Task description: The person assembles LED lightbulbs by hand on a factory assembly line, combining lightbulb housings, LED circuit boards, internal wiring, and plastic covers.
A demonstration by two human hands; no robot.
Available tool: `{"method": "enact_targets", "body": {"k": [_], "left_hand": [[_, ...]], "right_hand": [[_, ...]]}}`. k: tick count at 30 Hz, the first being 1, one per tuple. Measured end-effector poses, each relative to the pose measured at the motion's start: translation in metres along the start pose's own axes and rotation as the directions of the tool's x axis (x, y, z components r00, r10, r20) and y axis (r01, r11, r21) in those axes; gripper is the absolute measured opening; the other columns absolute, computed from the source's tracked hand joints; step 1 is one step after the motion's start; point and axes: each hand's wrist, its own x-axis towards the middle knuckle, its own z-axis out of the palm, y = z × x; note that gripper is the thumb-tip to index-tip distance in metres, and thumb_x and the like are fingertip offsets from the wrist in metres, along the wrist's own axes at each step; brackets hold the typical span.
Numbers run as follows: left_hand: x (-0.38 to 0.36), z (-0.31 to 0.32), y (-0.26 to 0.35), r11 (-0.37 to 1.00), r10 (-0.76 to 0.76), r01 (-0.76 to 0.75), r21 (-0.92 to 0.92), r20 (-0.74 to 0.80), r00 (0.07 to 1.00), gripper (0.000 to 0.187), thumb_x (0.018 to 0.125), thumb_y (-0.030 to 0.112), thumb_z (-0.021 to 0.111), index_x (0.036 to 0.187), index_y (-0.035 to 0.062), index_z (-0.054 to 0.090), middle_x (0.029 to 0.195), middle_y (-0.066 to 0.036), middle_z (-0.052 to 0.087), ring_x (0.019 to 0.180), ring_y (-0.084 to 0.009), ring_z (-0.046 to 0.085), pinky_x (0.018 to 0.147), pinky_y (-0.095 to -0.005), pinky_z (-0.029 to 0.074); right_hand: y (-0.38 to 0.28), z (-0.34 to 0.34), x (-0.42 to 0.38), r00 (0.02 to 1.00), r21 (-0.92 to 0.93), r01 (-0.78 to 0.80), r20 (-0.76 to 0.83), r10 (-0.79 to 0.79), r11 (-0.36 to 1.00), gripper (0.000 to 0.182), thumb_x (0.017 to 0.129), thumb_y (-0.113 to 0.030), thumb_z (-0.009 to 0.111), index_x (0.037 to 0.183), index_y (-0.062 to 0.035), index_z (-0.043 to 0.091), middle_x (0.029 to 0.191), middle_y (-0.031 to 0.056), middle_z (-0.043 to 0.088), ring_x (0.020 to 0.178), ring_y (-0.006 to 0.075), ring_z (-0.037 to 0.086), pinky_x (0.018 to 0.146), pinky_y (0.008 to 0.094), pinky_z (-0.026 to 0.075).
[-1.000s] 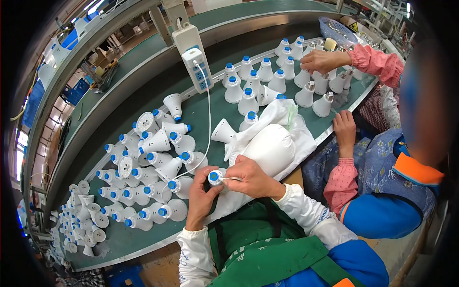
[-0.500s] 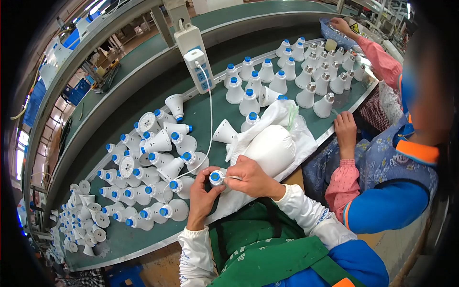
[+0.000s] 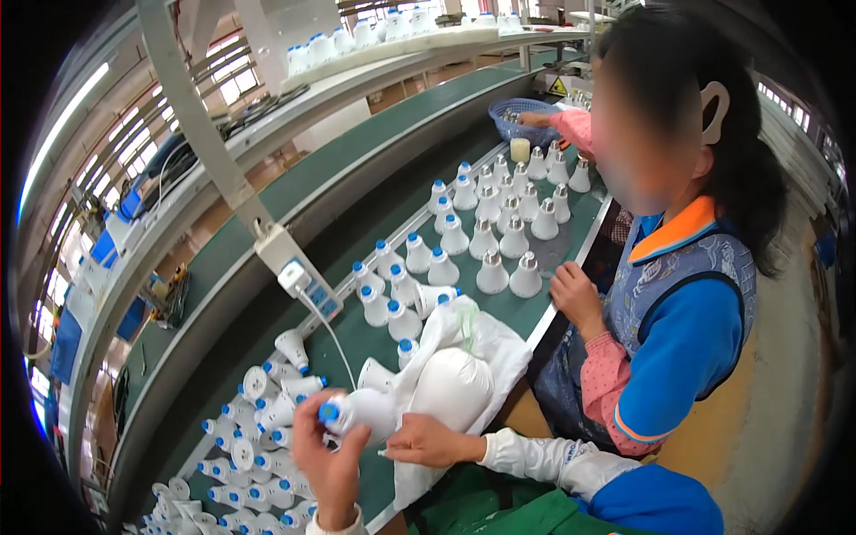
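Note:
My left hand [image 3: 332, 459] is closed around a white bulb housing [image 3: 373, 412] with a blue cap, tilted so the cap points left. The housing is slightly blurred. Just right of it, my right hand [image 3: 435, 442] is closed in a pinch, apart from the housing. A small whitish tip [image 3: 383, 453] sticks out of its fingers; the rest is hidden. Behind my hands, a white plastic bag [image 3: 501, 346] lies open around a smooth white rounded bundle [image 3: 453, 382]. Another bulb housing [image 3: 376, 374] lies beside the bag.
Many blue-capped housings [image 3: 254, 383] lie piled at left. Metal-capped bulbs [image 3: 526, 278] stand farther back. A power strip [image 3: 299, 272] with a white cable hangs over the bench. A co-worker [image 3: 687, 312] sits at right, one hand at a blue basket [image 3: 504, 118].
My head view has swung up and right. The left hand has tipped the housing sideways, and the right hand has come away from its capped end.

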Motion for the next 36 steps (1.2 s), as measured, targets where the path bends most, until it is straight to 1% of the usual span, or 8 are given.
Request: {"method": "enact_targets", "body": {"k": [4, 6, 16, 22, 24, 28, 32, 36], "left_hand": [[0.082, 0.071, -0.014, 0.996, -0.011, 0.023, -0.088, 0.131, 0.991, 0.042, 0.067, 0.009, 0.072, 0.105, 0.0019, 0.056, 0.093, -0.003, 0.056, 0.081, -0.0127, 0.055, 0.072, -0.0252, 0.046], [0.135, 0.104, -0.042, 0.965, 0.189, -0.201, 0.17, 0.085, 0.978, 0.039, 0.067, 0.014, 0.073, 0.101, 0.0026, 0.058, 0.088, -0.004, 0.059, 0.076, -0.0133, 0.056, 0.07, -0.0262, 0.046], [0.321, 0.206, -0.127, 0.924, 0.05, -0.055, 0.378, 0.024, 0.998, 0.04, 0.062, 0.016, 0.079, 0.097, 0.0059, 0.062, 0.092, -0.01, 0.067, 0.086, -0.0252, 0.065, 0.077, -0.035, 0.049], [0.353, 0.24, -0.177, 0.883, -0.061, -0.022, 0.469, 0.161, 0.985, 0.039, 0.062, 0.019, 0.079, 0.096, 0.0048, 0.065, 0.094, -0.012, 0.067, 0.087, -0.0262, 0.065, 0.079, -0.0353, 0.049], [0.365, 0.238, -0.209, 0.878, -0.237, 0.04, 0.477, 0.359, 0.903, 0.041, 0.063, 0.021, 0.079, 0.096, 0.0014, 0.067, 0.096, -0.015, 0.067, 0.088, -0.0272, 0.065, 0.08, -0.0347, 0.049], [0.362, 0.216, -0.19, 0.888, -0.191, -0.017, 0.459, 0.402, 0.896, 0.052, 0.063, 0.023, 0.079, 0.105, -0.0037, 0.063, 0.094, -0.016, 0.067, 0.087, -0.0248, 0.065, 0.079, -0.034, 0.049], [0.355, 0.191, -0.175, 0.767, -0.196, -0.207, 0.608, 0.528, 0.826, 0.058, 0.061, 0.028, 0.081, 0.111, 0.0064, 0.062, 0.107, -0.011, 0.064, 0.096, -0.0249, 0.062, 0.082, -0.0355, 0.046], [0.322, 0.182, -0.147, 0.6, -0.387, -0.343, 0.723, 0.637, 0.667, 0.064, 0.056, 0.024, 0.082, 0.116, 0.0165, 0.059, 0.115, -0.005, 0.062, 0.111, -0.0244, 0.054, 0.097, -0.0435, 0.027]], "right_hand": [[0.006, 0.003, -0.002, 0.998, 0.049, 0.014, 0.063, -0.017, 0.999, 0.026, 0.085, -0.032, 0.054, 0.07, -0.0109, 0.056, 0.062, 0.0094, 0.055, 0.064, 0.0329, 0.048, 0.063, 0.0417, 0.039], [0.007, 0.006, -0.005, 0.999, 0.042, 0.049, 0.022, -0.05, 0.998, 0.027, 0.086, -0.032, 0.053, 0.069, -0.0112, 0.055, 0.062, 0.0096, 0.054, 0.064, 0.0326, 0.047, 0.063, 0.0417, 0.038], [0.011, 0.001, -0.002, 0.997, 0.191, 0.065, 0.025, -0.071, 0.979, 0.032, 0.086, -0.028, 0.053, 0.062, -0.0085, 0.047, 0.057, 0.0125, 0.049, 0.058, 0.0335, 0.043, 0.061, 0.0405, 0.036], [0.0, -0.023, 0.006, 0.994, 0.167, 0.101, 0.03, -0.108, 0.981, 0.028, 0.084, -0.025, 0.057, 0.061, -0.0093, 0.052, 0.057, 0.0095, 0.049, 0.055, 0.0288, 0.046, 0.054, 0.0409, 0.033], [0.003, -0.021, 0.005, 0.984, 0.101, 0.151, 0.08, -0.159, 0.983, 0.028, 0.086, -0.025, 0.054, 0.063, -0.0105, 0.052, 0.057, 0.0084, 0.048, 0.056, 0.0279, 0.045, 0.054, 0.0406, 0.032], [0.005, -0.02, 0.004, 0.971, 0.084, 0.214, 0.089, -0.221, 0.973, 0.026, 0.086, -0.026, 0.053, 0.065, -0.0112, 0.052, 0.056, 0.0076, 0.046, 0.056, 0.0273, 0.044, 0.054, 0.04, 0.032], [0.009, -0.013, 0.003, 0.949, 0.071, 0.315, -0.03, -0.314, 0.946, 0.025, 0.084, -0.027, 0.055, 0.064, -0.0129, 0.051, 0.057, 0.0061, 0.048, 0.056, 0.0274, 0.045, 0.055, 0.0403, 0.033], [0.012, -0.009, 0.0, 0.979, 0.093, 0.146, 0.133, -0.157, 0.985, 0.021, 0.082, -0.03, 0.058, 0.073, -0.0114, 0.054, 0.071, 0.004, 0.055, 0.06, 0.0271, 0.05, 0.055, 0.0426, 0.034]]}}
